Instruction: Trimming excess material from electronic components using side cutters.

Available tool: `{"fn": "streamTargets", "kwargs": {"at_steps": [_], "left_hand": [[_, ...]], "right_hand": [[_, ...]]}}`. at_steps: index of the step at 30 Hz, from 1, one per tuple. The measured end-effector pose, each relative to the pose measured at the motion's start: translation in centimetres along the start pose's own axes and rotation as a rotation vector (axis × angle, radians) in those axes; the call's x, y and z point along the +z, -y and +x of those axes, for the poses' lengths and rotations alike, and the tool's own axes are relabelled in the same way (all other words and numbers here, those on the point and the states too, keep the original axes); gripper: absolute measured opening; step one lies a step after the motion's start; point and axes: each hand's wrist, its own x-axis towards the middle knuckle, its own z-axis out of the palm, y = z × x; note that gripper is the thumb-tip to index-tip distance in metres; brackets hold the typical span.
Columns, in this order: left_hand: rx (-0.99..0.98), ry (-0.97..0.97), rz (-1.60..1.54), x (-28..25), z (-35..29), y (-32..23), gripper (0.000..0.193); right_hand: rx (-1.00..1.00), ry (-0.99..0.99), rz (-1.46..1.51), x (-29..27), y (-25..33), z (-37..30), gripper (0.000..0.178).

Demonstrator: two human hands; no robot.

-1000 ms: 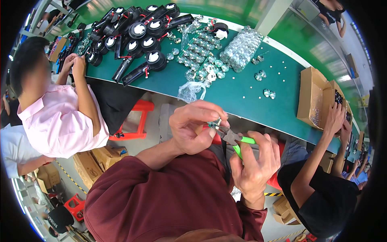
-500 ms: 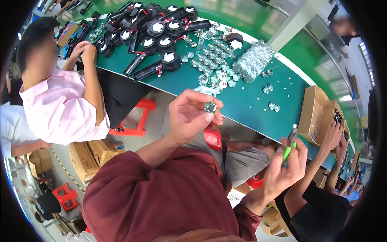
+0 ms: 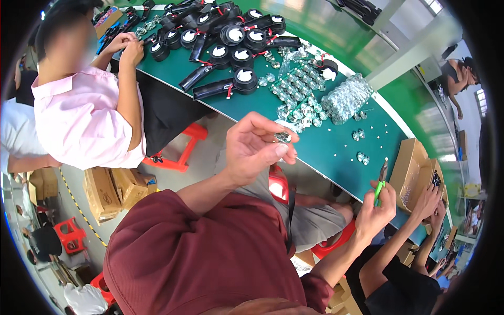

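My left hand (image 3: 251, 152) is raised in front of the table edge, pinching a small green circuit board (image 3: 283, 137) between thumb and fingers. The board is tilted, so its details are hard to make out. Off to the right, my right hand (image 3: 375, 214) grips green-handled pliers (image 3: 384, 169), jaws pointing up and away from the board. Beyond my left hand, a heap of small circuit boards (image 3: 298, 84) lies on the green table (image 3: 336, 142). Beside it is a bundle of them in clear plastic wrap (image 3: 346, 98). Loose board pairs (image 3: 363, 158) and tiny white bits lie nearer the right hand.
Black round-headed units with handles (image 3: 244, 81) are piled at the far left of the table. A cardboard box (image 3: 413, 170) stands at the right, with a co-worker's hands (image 3: 429, 202) by it. Another person in a pink shirt (image 3: 86, 113) works at left. Red stools (image 3: 190, 147) stand below.
The view has shifted, so the table's contents appear further right. In my left hand the board has turned to a flatter angle. My right hand still holds the pliers, now more upright.
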Motion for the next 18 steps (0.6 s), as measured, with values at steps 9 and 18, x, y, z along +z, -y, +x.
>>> {"fn": "streamTargets", "kwargs": {"at_steps": [9,18], "left_hand": [[0.189,-0.344,0.270,-4.6,2.7,-3.6,0.027],[0.425,-0.967,1.102,-23.3,4.7,-9.5,0.015]], "right_hand": [[-0.001,0.022,-0.292,1.7,-10.0,1.3,0.022],[0.003,-0.017,-0.402,5.3,-11.7,1.7,0.023]]}}
